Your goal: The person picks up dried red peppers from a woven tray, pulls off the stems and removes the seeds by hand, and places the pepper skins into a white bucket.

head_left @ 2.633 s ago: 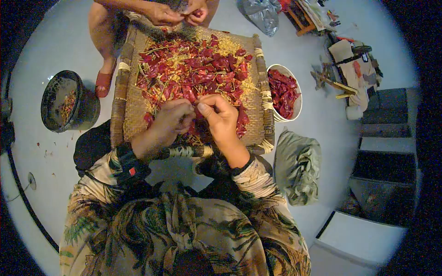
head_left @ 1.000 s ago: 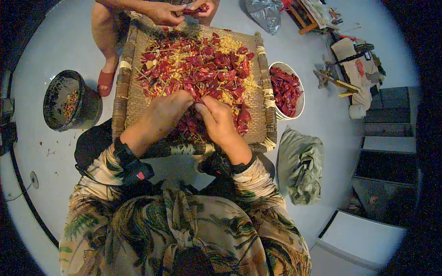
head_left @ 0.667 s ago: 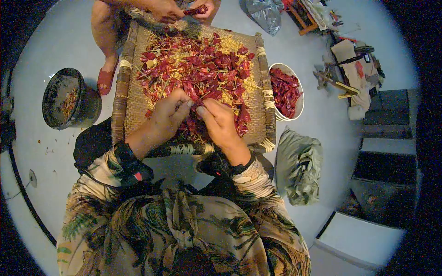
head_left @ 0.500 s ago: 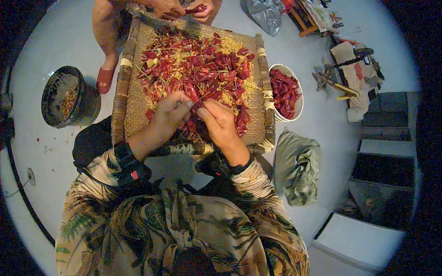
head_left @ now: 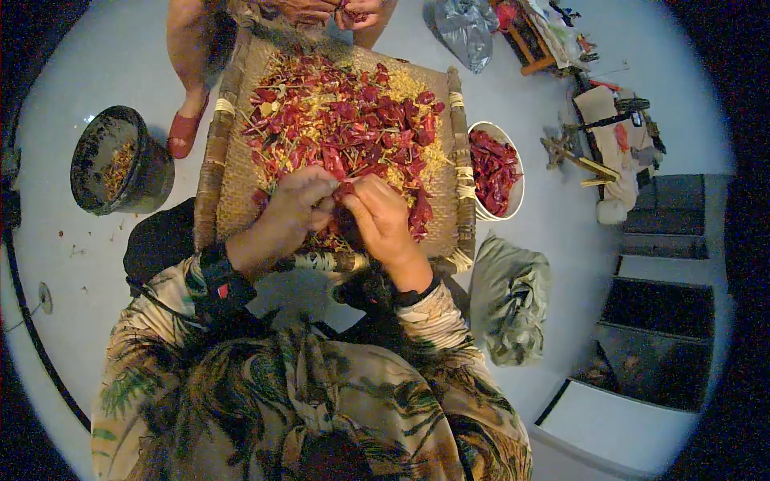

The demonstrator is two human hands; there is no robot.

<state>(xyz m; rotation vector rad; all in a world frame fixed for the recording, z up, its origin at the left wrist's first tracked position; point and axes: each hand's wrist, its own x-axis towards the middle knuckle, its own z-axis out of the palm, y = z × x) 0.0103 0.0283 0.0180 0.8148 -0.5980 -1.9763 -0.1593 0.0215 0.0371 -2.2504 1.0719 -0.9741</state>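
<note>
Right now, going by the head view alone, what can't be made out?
Chili pinched between the left hand and right hand: fingers cover most of it, so whether the stem is on or off cannot be told.
Other person's hands: cut off by the top edge of the head view.
Black bucket: its contents are too dark and small to identify.
Clutter at upper right: too small and lens-warped to name.

Single head-worn camera — steep downward view.
Wide-angle lens, dark circular border; it looks forward and down over the wearer's chest, close upon the woven tray (head_left: pixel 210 176), with the surrounding floor (head_left: pixel 80 272) curving outward.
</note>
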